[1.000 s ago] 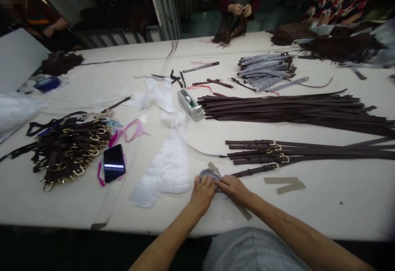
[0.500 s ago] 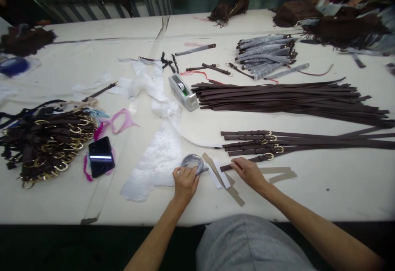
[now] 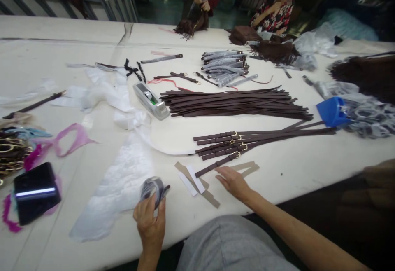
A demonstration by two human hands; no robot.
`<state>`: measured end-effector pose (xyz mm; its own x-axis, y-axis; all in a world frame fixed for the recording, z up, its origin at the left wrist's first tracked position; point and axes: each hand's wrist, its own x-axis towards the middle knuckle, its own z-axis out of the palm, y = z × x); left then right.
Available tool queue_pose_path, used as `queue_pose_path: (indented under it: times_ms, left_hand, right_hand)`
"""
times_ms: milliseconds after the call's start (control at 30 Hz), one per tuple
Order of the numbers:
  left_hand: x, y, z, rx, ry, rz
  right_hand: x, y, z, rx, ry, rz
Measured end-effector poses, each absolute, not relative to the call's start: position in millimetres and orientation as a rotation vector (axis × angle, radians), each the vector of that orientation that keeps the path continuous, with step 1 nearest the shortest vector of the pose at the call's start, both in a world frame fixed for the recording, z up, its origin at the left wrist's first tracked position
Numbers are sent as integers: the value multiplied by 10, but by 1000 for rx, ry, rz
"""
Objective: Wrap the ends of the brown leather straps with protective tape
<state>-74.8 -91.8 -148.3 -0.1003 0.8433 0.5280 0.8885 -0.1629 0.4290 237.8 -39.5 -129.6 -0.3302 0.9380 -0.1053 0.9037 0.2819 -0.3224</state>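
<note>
My left hand (image 3: 150, 219) grips a coiled strap wrapped in clear plastic (image 3: 152, 186), a short dark end sticking out at its right. To the right, my right hand (image 3: 233, 182) has its fingers stretched out and looks to hold nothing. Its fingertips are just below the nearest brown buckle strap (image 3: 217, 164); whether they touch it I cannot tell. More brown straps with gold buckles (image 3: 216, 139) lie side by side beyond it. Between my hands are beige and white paper strips (image 3: 197, 183).
A tape dispenser (image 3: 150, 100) and a pile of brown straps (image 3: 237, 103) lie farther back, with plastic-wrapped pieces (image 3: 224, 66) behind. White wrapping sheet (image 3: 114, 188) and a phone (image 3: 37, 192) are at left. Right: a blue scoop-like piece (image 3: 331, 112) beside wrapped coils (image 3: 370, 116). Two people sit across.
My view has swung right. My left hand has lifted the coil and brought it nearer my body. My right hand has drawn slightly back from the end of the nearest buckle strap.
</note>
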Motion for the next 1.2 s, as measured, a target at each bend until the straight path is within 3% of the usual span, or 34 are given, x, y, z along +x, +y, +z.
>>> queue_pose_path:
  times_ms: [200, 367, 700, 933, 1100, 1200]
  left_hand:
    - [-773, -944, -1480, -2016, -1993, -1160]
    - [-667, -839, -1419, -2077, -1948, -1199]
    - [-608, -939, -1404, -2102, -1993, -1200]
    - [-607, -929, -1337, -2034, -2028, -1274]
    - [-543, -876, -1053, -1891, -2339, -1586]
    - [-439, -814, -806, -1555, -2739, -2080]
  right_hand:
    - [3710, -587, -1309, -1916, -2441, 325]
    - [3900, -686, -1462, -1927, -2520, 363]
    - [3694, -577, -1395, -1878, -2513, 426]
    - [3150, -244, -704, -1581, -2526, 322]
    - [2518, 43, -101, -1129, -2405, 167]
    - [2104, 34, 27, -1263, -2124, 493]
